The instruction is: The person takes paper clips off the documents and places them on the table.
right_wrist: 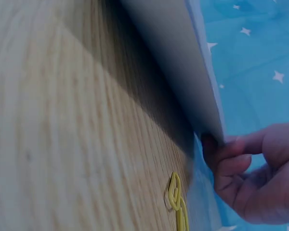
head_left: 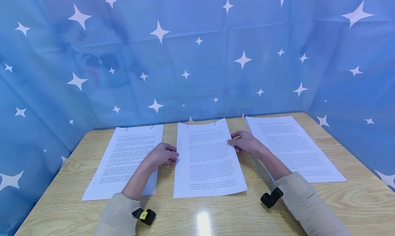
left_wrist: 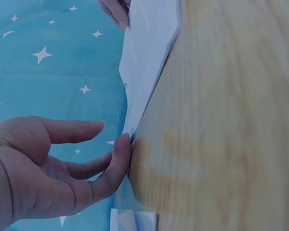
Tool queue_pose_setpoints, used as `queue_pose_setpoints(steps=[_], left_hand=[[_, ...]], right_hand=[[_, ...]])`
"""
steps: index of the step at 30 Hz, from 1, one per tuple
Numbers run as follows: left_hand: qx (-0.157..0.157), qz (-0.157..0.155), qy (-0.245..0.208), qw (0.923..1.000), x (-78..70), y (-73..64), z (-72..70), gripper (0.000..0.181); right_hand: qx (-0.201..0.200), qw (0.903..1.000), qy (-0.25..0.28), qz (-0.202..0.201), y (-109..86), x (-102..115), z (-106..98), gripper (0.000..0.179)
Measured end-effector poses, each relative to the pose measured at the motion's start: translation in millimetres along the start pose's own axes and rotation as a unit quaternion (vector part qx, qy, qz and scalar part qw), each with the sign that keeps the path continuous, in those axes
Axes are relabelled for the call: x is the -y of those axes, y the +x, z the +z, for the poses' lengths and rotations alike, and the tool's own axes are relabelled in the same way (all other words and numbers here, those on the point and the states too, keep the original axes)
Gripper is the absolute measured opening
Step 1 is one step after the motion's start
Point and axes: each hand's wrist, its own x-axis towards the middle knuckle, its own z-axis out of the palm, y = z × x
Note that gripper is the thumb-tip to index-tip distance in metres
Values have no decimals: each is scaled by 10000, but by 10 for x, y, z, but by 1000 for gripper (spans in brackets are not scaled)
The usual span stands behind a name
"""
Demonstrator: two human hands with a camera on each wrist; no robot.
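Observation:
A printed paper stack (head_left: 210, 160) lies in the middle of the table, a pinkish paper clip (head_left: 187, 125) and a dark green paper clip (head_left: 215, 123) on its far edge. My right hand (head_left: 245, 142) pinches its right edge, thumb above and fingers beneath; in the right wrist view this side of the stack (right_wrist: 168, 53) is raised off the wood. My left hand (head_left: 162, 154) is at the left edge. There, in the left wrist view, the fingertips (left_wrist: 121, 144) touch the paper's edge while the thumb stands apart from it.
To the left lies another printed stack (head_left: 126, 160) with two clips on its far edge. A third stack (head_left: 290, 150) lies on the right. Yellow paper clips (head_left: 253, 175) rest on the wooden table (head_left: 216, 215) between the middle and right stacks. A starry blue curtain (head_left: 197, 57) hangs behind.

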Motion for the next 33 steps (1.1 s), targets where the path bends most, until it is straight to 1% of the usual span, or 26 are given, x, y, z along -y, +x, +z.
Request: queue_pose_setpoints(steps=[4, 7, 11, 15, 18, 22, 26, 29, 31, 33], left_hand=[[59, 23, 5, 10000, 8, 16, -12, 39], [84, 37, -12, 10000, 13, 24, -20, 39], [120, 47, -61, 9999, 18, 19, -31, 41], [119, 46, -75, 9999, 22, 13, -41, 46], [105, 61, -66, 9999, 19, 9, -41, 48], [139, 129, -25, 9998, 17, 1, -38, 48], [220, 188, 5, 9996, 16, -1, -47, 49], [278, 241, -22, 9993, 17, 1, -58, 46], [323, 313, -1, 9990, 24, 7, -66, 40], [302, 377, -27, 9988, 28, 10, -69, 32]], right_hand=[[175, 9992, -193, -299, -1, 4, -2, 38], [210, 9984, -193, -493, -7, 22, -6, 27], [167, 9971, -250, -698, -22, 46, -16, 23], [187, 9956, -264, -884, -43, 61, -26, 22], [266, 9932, -150, -1121, -69, 88, -38, 23], [399, 9877, 70, -1507, -105, 133, -73, 24], [425, 9832, 303, -1749, -138, 169, -112, 25], [406, 9802, 426, -1888, -156, 188, -136, 26], [389, 9793, 467, -1932, -164, 195, -146, 27], [394, 9788, 472, -1952, -165, 196, -151, 28]])
